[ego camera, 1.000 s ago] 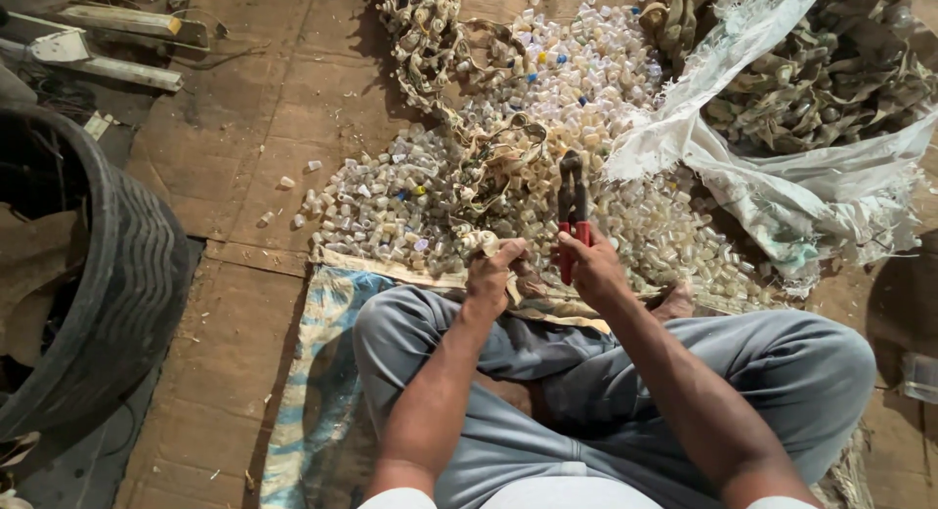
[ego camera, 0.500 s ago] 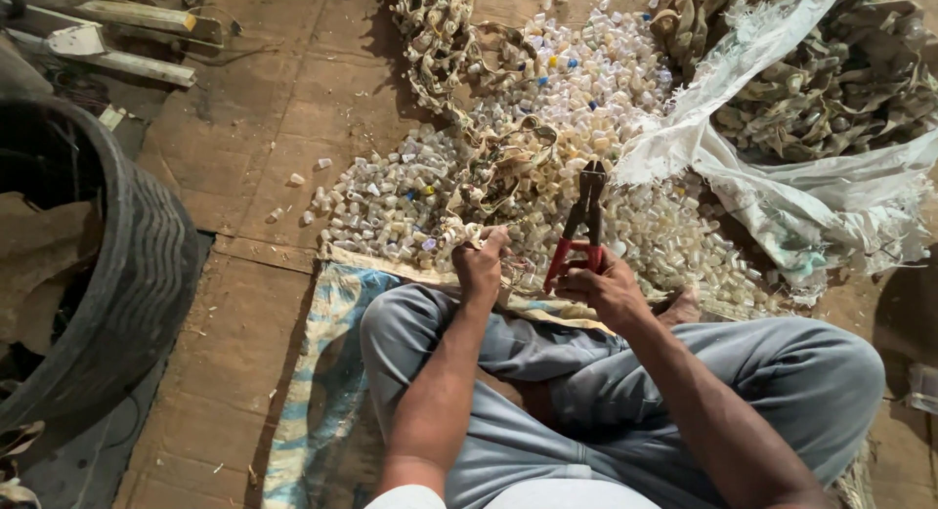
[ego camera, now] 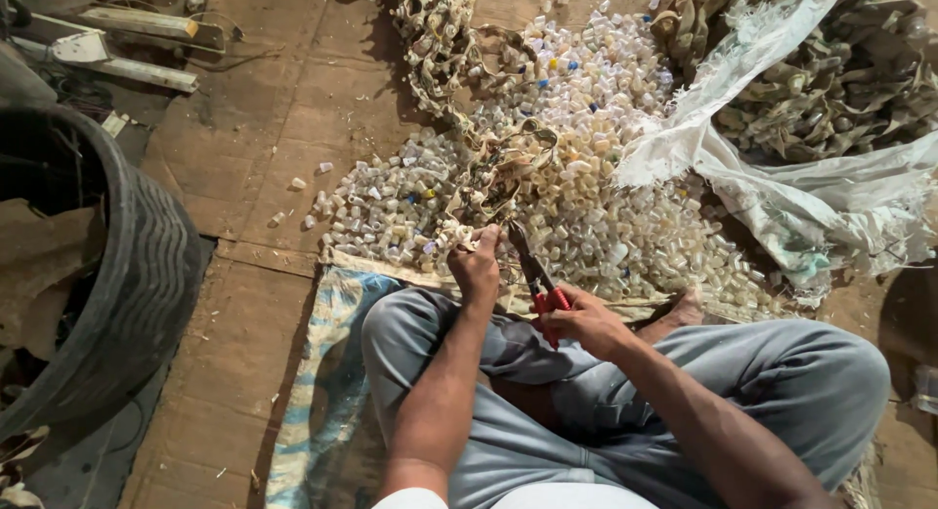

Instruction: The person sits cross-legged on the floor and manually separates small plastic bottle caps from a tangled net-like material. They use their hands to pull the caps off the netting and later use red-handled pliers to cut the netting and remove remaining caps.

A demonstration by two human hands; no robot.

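Our left hand (ego camera: 477,265) pinched the strip (ego camera: 489,177) at the near edge of the cap pile (ego camera: 586,206) on the floor; our right hand's (ego camera: 584,323) fingers wrapped the red-handled cutters (ego camera: 535,275).

We see pliers (ego camera: 535,275), centre frame: dull dark metal jaws, glossy red plastic grips. Heap of small caps (ego camera: 586,196): translucent plastic, slight sheen. Strip (ego camera: 489,182) through heap: rough, frayed woven cloth. Sack (ego camera: 782,191), right: white woven plastic, crinkled. Floor (ego camera: 254,177): matt, worn wood boards. Tyre (ego camera: 137,275), left: matt ribbed rubber. Our trousers (ego camera: 625,392): soft grey cloth.
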